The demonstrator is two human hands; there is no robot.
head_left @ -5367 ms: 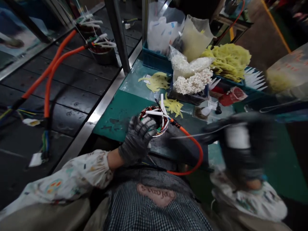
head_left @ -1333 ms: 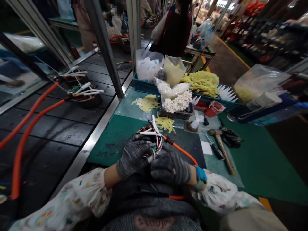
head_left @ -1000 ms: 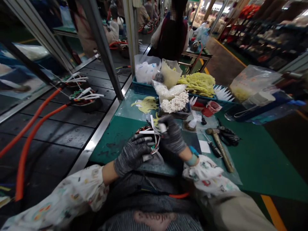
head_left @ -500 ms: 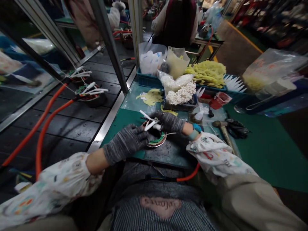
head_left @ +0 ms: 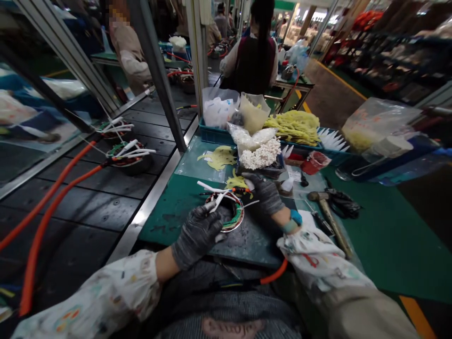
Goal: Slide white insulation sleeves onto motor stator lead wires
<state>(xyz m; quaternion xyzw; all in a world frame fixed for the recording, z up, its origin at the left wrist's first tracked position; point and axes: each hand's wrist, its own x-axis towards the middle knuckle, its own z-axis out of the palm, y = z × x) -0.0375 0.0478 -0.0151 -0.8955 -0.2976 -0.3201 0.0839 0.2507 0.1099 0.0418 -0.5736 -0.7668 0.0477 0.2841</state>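
Just now, at the bottom centre, a checked apron [head_left: 215, 310] is showing below a loop of orange cable [head_left: 275, 274]. Above it, the wound stator [head_left: 237, 220] is lying on the green mat [head_left: 162, 212], mid-frame. The left hand [head_left: 197, 233] is clamping its near-left rim, fingers curling beside the white-sleeved leads [head_left: 220, 198]. The right hand [head_left: 267, 195] is hovering or resting by its far-right side, fingers bending near the cable joint [head_left: 242, 189]; whether they are pinching anything, I can't tell. Right of centre, a screwdriver [head_left: 322, 222] and a hammer [head_left: 330, 219] are lying side by side. Farther up, white beaded pieces [head_left: 260, 155] are heaping in front of yellow strips [head_left: 296, 127]. At left, two more stators [head_left: 130, 157] are sitting on the black conveyor [head_left: 95, 200], while at top centre a person [head_left: 252, 61] is facing away
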